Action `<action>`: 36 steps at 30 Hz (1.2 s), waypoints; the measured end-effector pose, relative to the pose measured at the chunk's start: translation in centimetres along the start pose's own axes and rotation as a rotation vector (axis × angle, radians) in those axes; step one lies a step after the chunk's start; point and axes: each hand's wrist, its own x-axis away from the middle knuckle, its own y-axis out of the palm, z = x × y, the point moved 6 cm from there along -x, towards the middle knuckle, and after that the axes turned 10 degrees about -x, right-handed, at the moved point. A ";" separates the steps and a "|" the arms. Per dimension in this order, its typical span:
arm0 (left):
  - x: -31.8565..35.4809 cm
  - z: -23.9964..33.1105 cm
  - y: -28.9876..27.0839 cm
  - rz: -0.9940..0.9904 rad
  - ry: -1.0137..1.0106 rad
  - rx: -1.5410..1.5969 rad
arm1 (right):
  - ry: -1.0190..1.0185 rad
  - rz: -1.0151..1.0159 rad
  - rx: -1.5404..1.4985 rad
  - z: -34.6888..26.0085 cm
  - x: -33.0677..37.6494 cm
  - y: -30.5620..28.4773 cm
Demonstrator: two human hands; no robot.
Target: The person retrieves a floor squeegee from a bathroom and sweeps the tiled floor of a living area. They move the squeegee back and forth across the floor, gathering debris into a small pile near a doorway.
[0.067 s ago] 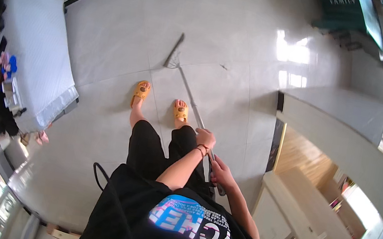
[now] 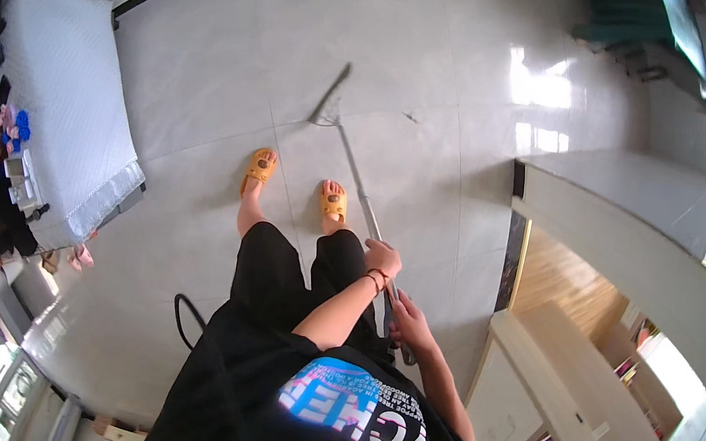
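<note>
A long-handled broom [image 2: 355,164] slants across the grey floor, its thin dark head [image 2: 333,93] joined to the handle by a fan-shaped frame. My left hand [image 2: 382,259], with a dark red band at the wrist, is wrapped round the handle. Lower down, near the handle's end, my right hand [image 2: 412,322] is closed on it too. A small scrap of debris [image 2: 411,117] lies on the tiles to the right of the broom head. My feet, in yellow sandals [image 2: 333,202], stand below the head, left of the handle.
At left stands a bed or couch with a white cover [image 2: 67,101]; a person [image 2: 8,212] sits beside it. A pale partition [image 2: 630,218] and wooden shelving [image 2: 584,396] border the right. A dark green covered object [image 2: 638,26] stands far right.
The broom head has shifted slightly to the right over the floor. Both hands keep their hold on the handle, and my feet stay in place.
</note>
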 end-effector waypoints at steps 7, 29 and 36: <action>3.5 -5.4 8.3 -0.065 -0.009 -0.034 | -0.028 -0.092 -0.309 6.6 3.4 -3.8; -0.9 1.6 -0.2 -0.023 0.108 -0.415 | -0.185 -0.103 -0.621 2.3 -0.7 3.4; -3.2 15.2 -9.9 0.112 0.323 -0.257 | -0.421 -0.099 -0.306 -14.5 -1.5 6.0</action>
